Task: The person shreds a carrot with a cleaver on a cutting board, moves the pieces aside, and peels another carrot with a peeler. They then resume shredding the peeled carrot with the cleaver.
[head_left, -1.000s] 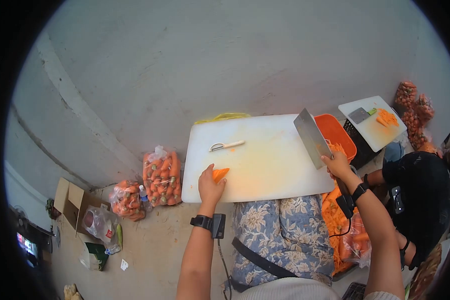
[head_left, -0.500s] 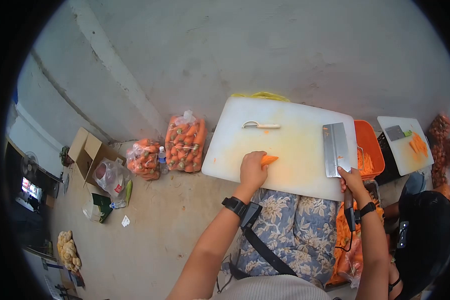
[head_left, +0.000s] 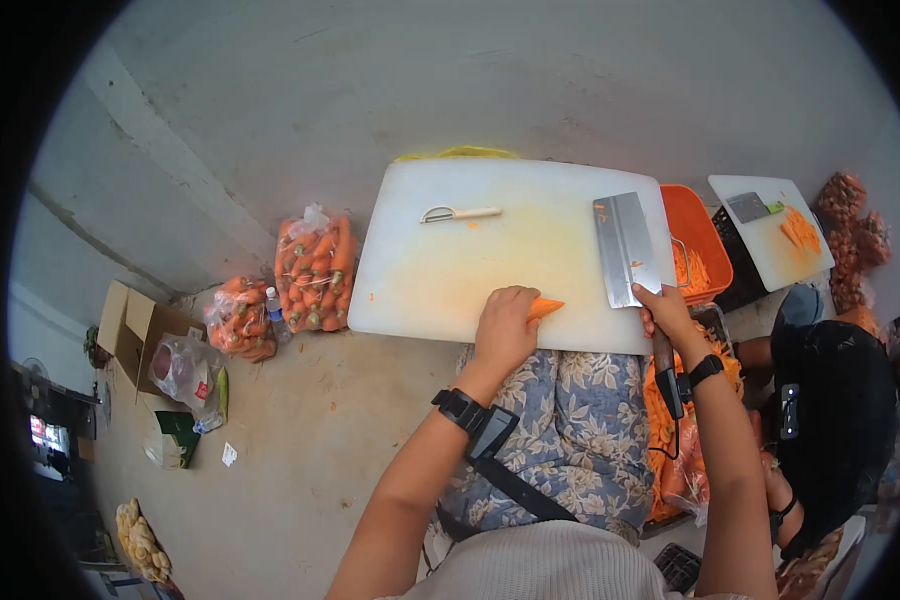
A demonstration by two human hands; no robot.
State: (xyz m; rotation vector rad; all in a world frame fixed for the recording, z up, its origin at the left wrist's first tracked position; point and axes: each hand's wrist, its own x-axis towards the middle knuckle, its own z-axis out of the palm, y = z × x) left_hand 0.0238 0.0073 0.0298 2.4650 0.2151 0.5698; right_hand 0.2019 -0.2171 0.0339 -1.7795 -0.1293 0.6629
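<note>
My left hand point(head_left: 508, 328) is closed around a peeled carrot piece point(head_left: 543, 308) near the front edge of a white cutting board point(head_left: 410, 280). Only the pointed orange end shows past my fingers; the rest is hidden. My right hand point(head_left: 670, 315) grips a wide cleaver point(head_left: 625, 245) where blade meets handle. The blade lies nearly flat over the board's right end, with small orange bits on it. Toward the back of the board rests a pale-handled peeler point(head_left: 460, 213).
Right of the board, an orange bin point(head_left: 705, 245) holds shredded carrot. Bagged carrots point(head_left: 315, 270) and a bottle point(head_left: 274, 305) stand left. A second board point(head_left: 760, 240) carries a knife and carrot strips. A person in black point(head_left: 835, 430) sits close on my right.
The whole view has shifted, with the board now farther left and higher in it. My left hand has slid right along the board with the carrot, nearer the cleaver.
</note>
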